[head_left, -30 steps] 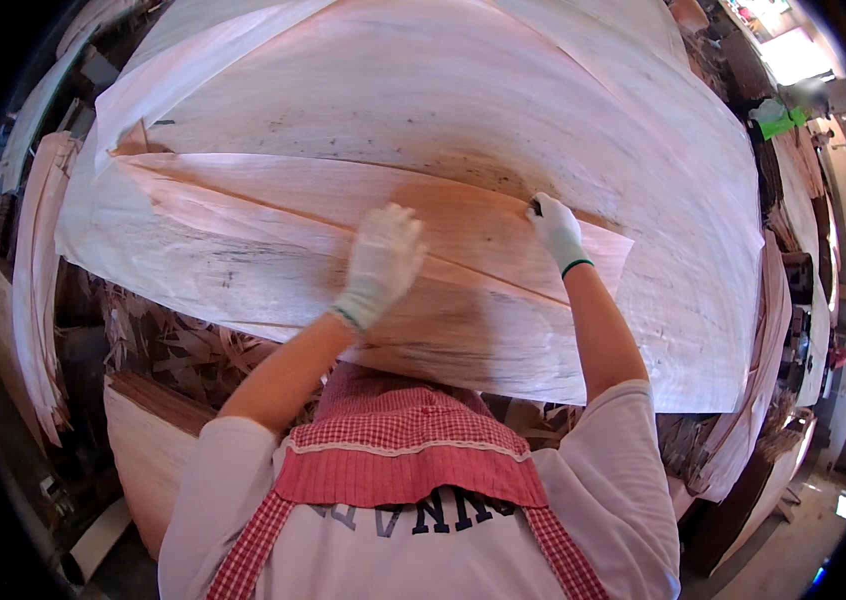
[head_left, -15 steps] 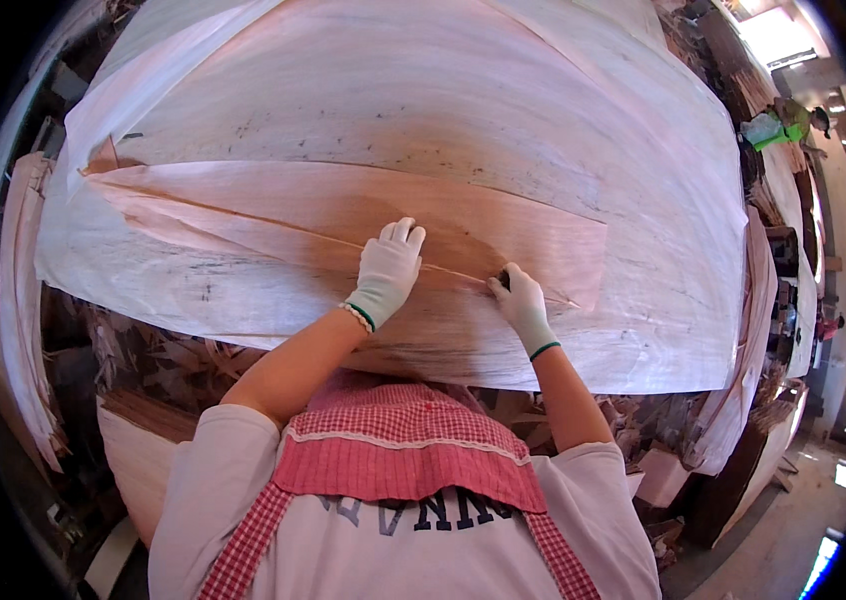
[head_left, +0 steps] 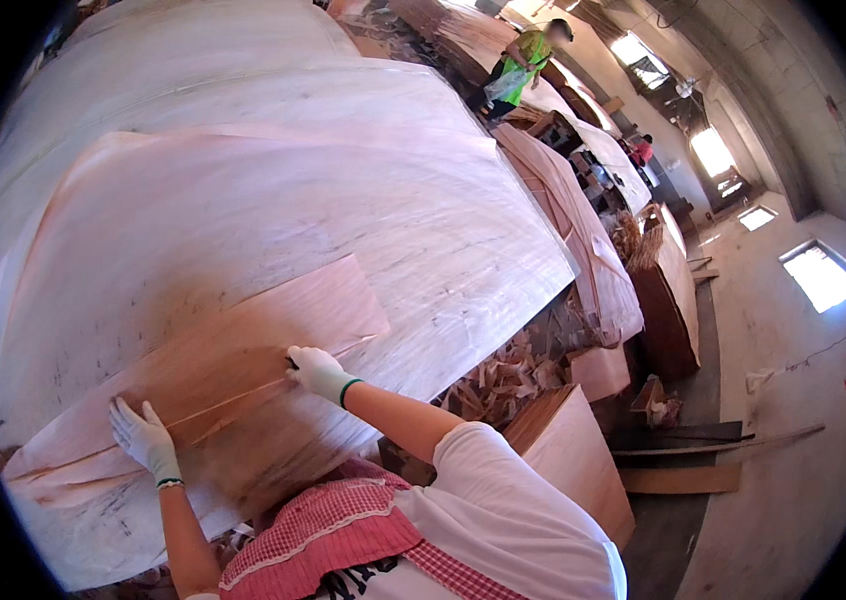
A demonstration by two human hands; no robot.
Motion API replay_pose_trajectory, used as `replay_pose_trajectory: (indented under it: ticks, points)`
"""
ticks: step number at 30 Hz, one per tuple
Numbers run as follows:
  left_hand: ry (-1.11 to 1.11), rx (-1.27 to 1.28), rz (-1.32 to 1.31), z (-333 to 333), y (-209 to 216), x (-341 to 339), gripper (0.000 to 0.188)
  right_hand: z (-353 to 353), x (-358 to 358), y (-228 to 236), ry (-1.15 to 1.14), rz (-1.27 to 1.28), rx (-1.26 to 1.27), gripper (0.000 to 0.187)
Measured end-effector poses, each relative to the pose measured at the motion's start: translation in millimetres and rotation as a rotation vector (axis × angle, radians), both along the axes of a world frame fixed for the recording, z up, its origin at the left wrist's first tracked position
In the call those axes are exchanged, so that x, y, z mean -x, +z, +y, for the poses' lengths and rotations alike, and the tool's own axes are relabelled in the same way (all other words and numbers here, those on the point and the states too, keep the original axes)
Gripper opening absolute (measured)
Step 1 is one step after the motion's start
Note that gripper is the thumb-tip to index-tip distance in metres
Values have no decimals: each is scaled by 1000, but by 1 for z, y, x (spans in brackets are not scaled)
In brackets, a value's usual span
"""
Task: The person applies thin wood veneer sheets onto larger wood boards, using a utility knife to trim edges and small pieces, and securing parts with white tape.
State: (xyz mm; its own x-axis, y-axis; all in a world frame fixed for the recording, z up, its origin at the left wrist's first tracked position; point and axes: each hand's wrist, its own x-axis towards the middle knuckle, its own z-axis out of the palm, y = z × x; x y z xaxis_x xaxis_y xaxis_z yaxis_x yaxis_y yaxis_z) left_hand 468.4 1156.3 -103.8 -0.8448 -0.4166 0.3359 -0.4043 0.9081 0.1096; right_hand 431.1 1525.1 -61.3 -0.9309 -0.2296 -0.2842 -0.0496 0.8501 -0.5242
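A long strip of pinkish wood veneer (head_left: pixel 318 305) lies on a wide stack of pale veneer sheets (head_left: pixel 343 190). A lengthwise split runs along the strip's near side. My left hand (head_left: pixel 148 443), in a white glove with a green cuff, lies flat on the strip's left part with the fingers apart. My right hand (head_left: pixel 318 374), gloved the same way, is closed at the split near the strip's right end. A small dark object shows between its thumb and fingers. Most of that object is hidden, so its kind cannot be made out.
Torn veneer scraps (head_left: pixel 513 375) lie beyond the stack's right edge. Past them stand a pale-topped wood stack (head_left: pixel 573 465) and further veneer bundles (head_left: pixel 593 270). A person in a green vest (head_left: pixel 525 65) stands at the back; another, in red (head_left: pixel 641 150), is farther off.
The view has swung to the right, bringing the floor and the person in green into sight. My left hand has slid left along the strip and spread out; my right hand stays at the split.
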Motion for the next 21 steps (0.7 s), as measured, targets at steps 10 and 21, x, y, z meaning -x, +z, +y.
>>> replay_pose_trajectory:
  ticks: [10,21]
  points:
    - [-94,-185,-4,-58,10,22,43,-10,-4,-4,9,62,-4,26]
    - [-178,-115,193,-61,-7,13,38,-11,1,5,-23,-32,21,31]
